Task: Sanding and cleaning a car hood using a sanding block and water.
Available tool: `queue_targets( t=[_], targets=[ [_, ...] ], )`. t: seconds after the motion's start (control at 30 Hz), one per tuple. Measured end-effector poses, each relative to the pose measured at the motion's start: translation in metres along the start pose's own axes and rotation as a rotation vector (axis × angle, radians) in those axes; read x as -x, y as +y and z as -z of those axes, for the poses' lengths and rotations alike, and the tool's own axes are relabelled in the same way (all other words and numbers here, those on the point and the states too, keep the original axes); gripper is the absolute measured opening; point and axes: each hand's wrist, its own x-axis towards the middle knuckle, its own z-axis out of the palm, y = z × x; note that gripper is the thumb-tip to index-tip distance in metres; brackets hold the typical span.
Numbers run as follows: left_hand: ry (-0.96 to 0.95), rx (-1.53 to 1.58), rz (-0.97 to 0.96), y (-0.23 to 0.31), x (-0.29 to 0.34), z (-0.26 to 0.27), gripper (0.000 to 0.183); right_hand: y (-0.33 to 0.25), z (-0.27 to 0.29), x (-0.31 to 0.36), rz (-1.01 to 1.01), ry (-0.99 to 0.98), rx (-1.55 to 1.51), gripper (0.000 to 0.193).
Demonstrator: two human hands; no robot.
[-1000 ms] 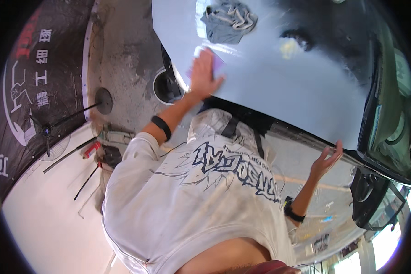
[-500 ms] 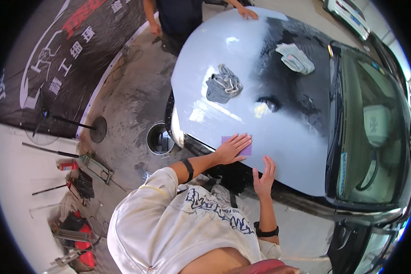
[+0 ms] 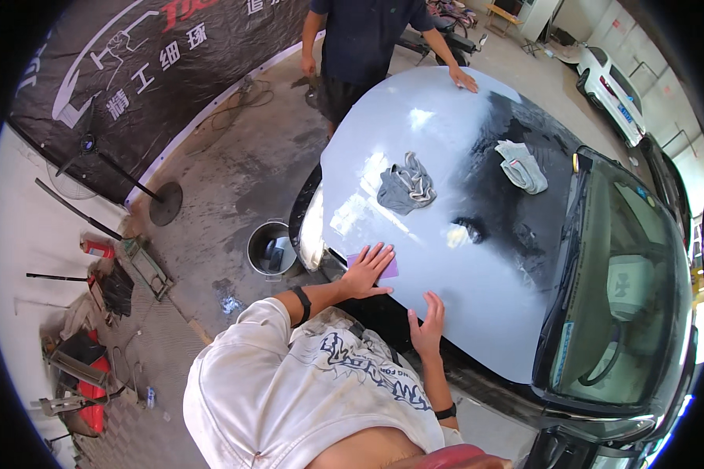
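A grey-and-black car hood (image 3: 477, 313) spreads in front of me, with pale and dark patches over it. My left hand (image 3: 368, 272) lies flat near the hood's front left edge, fingers stretched out, on a thin purple square of sandpaper (image 3: 391, 270). Part of that square is hidden under the palm. Further right, my right hand (image 3: 426, 322) rests at the near edge of the hood with its fingers apart and nothing in it. A crumpled grey cloth (image 3: 407, 184) lies beyond my left hand, and a folded light-grey cloth (image 3: 522, 167) lies near the windshield.
Across the hood stands a person (image 3: 375, 39) in dark clothes, one hand on its far edge. A metal bucket (image 3: 260, 250) with something dark inside stands by the headlight. To the left are a floor fan (image 3: 164, 205) and a fire extinguisher (image 3: 96, 248). The windshield (image 3: 602, 289) borders the right.
My left hand has slid left with the sandpaper, toward the headlight. The right hand stays near the hood's edge. The view has tilted, so more of the other person shows.
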Motion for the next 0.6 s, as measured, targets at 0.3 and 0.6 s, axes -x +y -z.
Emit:
queue_targets(
  t=[0.3,0.6],
  targets=[
    [-0.114,0.08,-0.245,-0.024,-0.006,0.012,0.108,0.01,-0.031,-0.013,0.0,-0.038,0.051,0.049],
    [-0.295,0.145,-0.438,-0.056,-0.017,0.028,0.077,0.023,-0.028,-0.038,-0.024,-0.052,0.002,0.044]
  ],
)
